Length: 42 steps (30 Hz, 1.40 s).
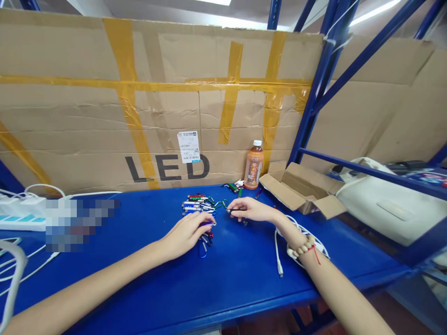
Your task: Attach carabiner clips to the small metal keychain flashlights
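Note:
A pile of small keychain flashlights (197, 204) with coloured carabiner clips lies in the middle of the blue shelf top (146, 260). My left hand (186, 230) rests palm down on the near part of the pile, fingers curled over a purple one with clips beside it. My right hand (249, 209) pinches a small dark flashlight at its fingertips, just right of the pile. A bead bracelet with a red string sits on my right wrist.
An orange drink bottle (253, 165) stands at the back against a taped cardboard wall (167, 116). An open cardboard box (300, 188) and a white bag (384, 204) lie right. A white cable (279, 260) runs under my right wrist. A power strip (21, 216) lies far left.

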Available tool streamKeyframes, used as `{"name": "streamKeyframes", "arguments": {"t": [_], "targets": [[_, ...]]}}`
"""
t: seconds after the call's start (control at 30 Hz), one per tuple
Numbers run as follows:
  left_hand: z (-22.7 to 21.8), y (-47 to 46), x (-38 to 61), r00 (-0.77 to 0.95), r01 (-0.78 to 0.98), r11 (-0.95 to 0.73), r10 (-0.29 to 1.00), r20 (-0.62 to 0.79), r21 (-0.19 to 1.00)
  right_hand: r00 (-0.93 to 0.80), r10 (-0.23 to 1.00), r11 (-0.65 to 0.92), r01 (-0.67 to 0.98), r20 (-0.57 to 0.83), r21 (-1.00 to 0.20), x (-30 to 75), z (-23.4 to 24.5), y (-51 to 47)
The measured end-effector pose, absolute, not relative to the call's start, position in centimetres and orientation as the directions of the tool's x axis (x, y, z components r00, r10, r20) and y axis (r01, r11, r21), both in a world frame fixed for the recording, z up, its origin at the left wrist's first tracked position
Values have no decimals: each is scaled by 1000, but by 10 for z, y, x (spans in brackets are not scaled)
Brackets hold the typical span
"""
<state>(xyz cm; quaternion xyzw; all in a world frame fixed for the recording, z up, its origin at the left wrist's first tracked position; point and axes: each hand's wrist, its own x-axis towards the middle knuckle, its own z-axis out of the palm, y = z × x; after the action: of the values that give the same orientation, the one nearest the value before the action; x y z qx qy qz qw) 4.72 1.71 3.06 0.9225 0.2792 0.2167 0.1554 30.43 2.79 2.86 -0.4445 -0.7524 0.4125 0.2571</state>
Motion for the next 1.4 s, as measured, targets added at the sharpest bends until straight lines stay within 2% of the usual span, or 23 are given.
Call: {"name": "streamKeyframes", "arguments": {"t": [0.2,0.3,0.5,0.7,0.87,1.03,1.1,1.17,1.27,1.37,1.4], "targets": [[18,18,76,812,431,-851,510,282,300,-651,757,458,470,53,-755,300,33,20],[9,17,77,826,432,-872,485,287,230,-651,758,480,505,49,-718,299,31,19],[9,19,78,867,420,-908,405,291,12,-643,765,474,526,35,-706,300,25,22],[15,18,77,899,383,-908,325,293,-171,-623,777,550,598,95,-583,304,23,26],[16,19,77,912,369,-897,297,284,-245,-620,777,565,609,109,-556,307,21,29],[21,26,76,874,399,-897,311,373,-187,-579,804,546,624,139,-559,307,22,28],[25,30,79,831,450,-885,367,418,-120,-426,869,491,685,251,-537,308,24,28],[27,35,84,782,497,-867,435,446,-27,-186,904,386,744,385,-546,311,27,28],[24,45,100,748,501,-856,503,434,128,121,855,263,737,505,-623,317,32,30],[18,56,124,724,487,-813,581,373,321,265,794,232,700,547,-676,321,36,31],[16,60,133,718,486,-804,591,368,342,283,789,223,695,546,-683,321,37,31]]}}
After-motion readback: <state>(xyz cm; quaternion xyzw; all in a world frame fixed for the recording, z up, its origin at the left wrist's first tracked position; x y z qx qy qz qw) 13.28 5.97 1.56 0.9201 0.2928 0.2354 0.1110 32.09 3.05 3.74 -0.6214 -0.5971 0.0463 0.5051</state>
